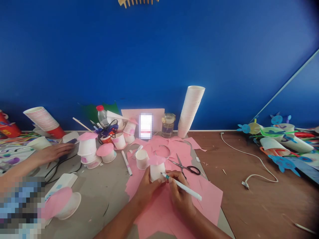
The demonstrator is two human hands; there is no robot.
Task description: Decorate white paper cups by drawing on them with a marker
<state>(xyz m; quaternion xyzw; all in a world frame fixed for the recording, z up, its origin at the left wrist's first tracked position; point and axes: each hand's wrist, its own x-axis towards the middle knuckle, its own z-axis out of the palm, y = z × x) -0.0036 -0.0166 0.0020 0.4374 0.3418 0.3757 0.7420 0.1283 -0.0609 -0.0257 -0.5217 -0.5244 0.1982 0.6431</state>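
Observation:
A small white paper cup [155, 173], upside down with a pink paper piece [157, 161] on top, is gripped by my left hand [146, 189]. My right hand [181, 196] is closed around a white marker [190, 191] whose teal-collared tip meets the side of the cup, or nearly so. Under both hands lie overlapping sheets of pink paper [199, 202] with cut edges. Scissors with black handles [192, 170] lie open just beyond my right hand. Another white cup [142, 158] stands behind my left hand, with a pink marker [126, 162] to its left.
A tall stack of white cups [191, 109] leans beside a glass jar [168, 124]. A lit phone screen [146, 126] stands at the back. Pink-topped cups [87, 146] stand left, near a co-worker's hand [56, 152]. A white cable [249, 152] and blue paper-animal cups [276, 149] lie right.

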